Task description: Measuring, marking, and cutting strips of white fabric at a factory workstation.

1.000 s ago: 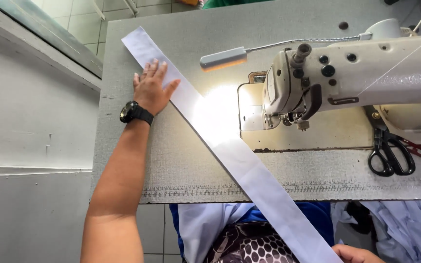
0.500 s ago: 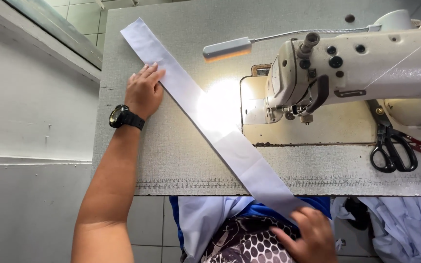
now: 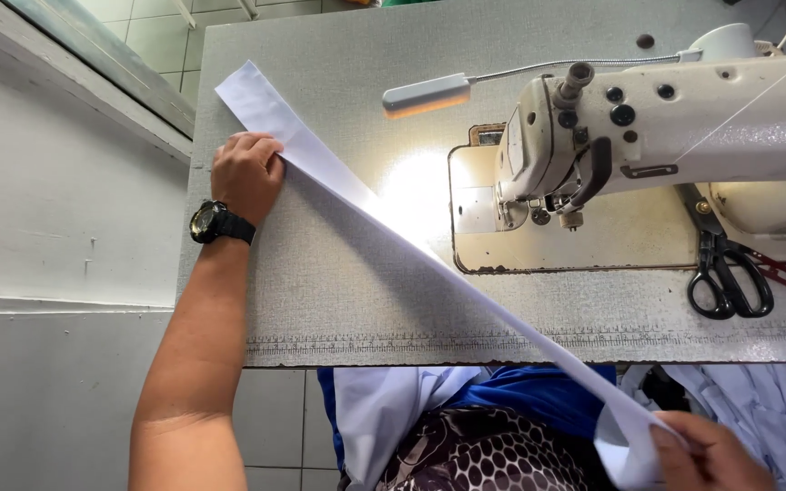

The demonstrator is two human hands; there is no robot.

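— Status, nearest first?

— My right hand [image 3: 707, 450] at the bottom edge, below the counter, fingers closed and pinching the near end of the white fabric strip [image 3: 429, 255]. One strip only. It runs taut on a diagonal from my lap up across the counter [image 3: 338, 300].

— And the far end?

— My left hand [image 3: 247, 173] presses it flat, fingers curled over the strip's edge, palm down. Strip is stretched out straight; I judge the laying-out done, no stitching yet, since nothing sits under the needle.

— Counts, farther back?

— One sewing machine [image 3: 684, 127], one lamp [image 3: 429, 93] on a bendy neck, one pair of black scissors [image 3: 728, 273], something red-handled just beside them. One wristwatch [image 3: 216, 221].
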